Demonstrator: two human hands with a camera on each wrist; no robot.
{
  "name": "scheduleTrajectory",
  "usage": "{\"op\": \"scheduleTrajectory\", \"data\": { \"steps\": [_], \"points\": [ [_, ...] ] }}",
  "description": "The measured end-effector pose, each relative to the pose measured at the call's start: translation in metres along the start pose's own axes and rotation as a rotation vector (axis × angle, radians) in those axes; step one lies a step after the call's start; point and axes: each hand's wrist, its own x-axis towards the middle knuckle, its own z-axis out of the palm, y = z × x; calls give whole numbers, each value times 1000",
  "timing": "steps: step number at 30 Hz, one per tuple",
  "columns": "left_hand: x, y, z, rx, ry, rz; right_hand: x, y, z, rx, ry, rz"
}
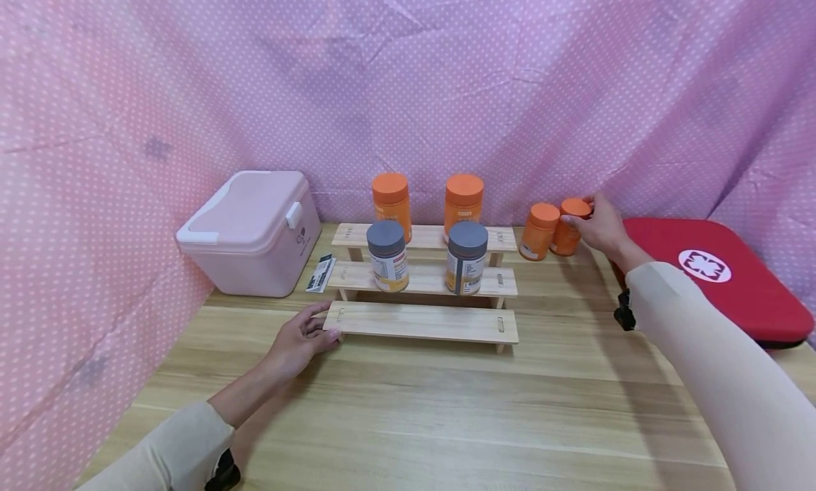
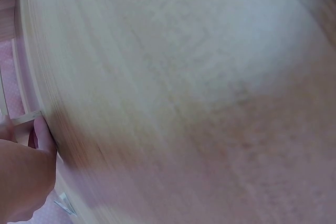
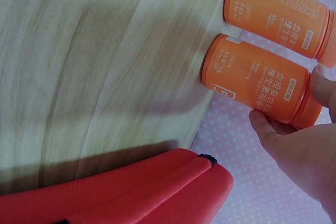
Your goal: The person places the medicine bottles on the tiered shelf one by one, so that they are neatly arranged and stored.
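Note:
My right hand [image 1: 605,229] grips an orange supplement bottle [image 1: 565,237] around its orange lid, thumb on one side and fingers on the other. Right beside it stands a second, similar orange bottle [image 1: 537,236]. In the right wrist view the held bottle [image 3: 257,80] shows white label print. My left hand [image 1: 298,343] pinches the left end of the lowest step of a three-tier wooden display rack [image 1: 421,322]. Two larger orange bottles [image 1: 392,204] stand on the top step, and two grey-lidded bottles [image 1: 387,257] on the middle one.
A pink lidded box [image 1: 255,229] stands on the table [image 1: 408,413] at the back left, with a small printed card [image 1: 321,273] beside it. At the right lies a red case [image 1: 720,278] with a white emblem, close to my right forearm. A pink dotted curtain [image 1: 382,87] hangs behind.

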Motion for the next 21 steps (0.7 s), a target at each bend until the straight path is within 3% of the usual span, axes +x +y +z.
{"op": "scheduleTrajectory", "data": {
  "steps": [11,21],
  "points": [
    [0,-1,1,-19,-4,5,-4,1,-3,7,15,-9],
    [-1,0,0,-19,-1,-6,-33,-6,-25,11,18,-131]
  ]
}}
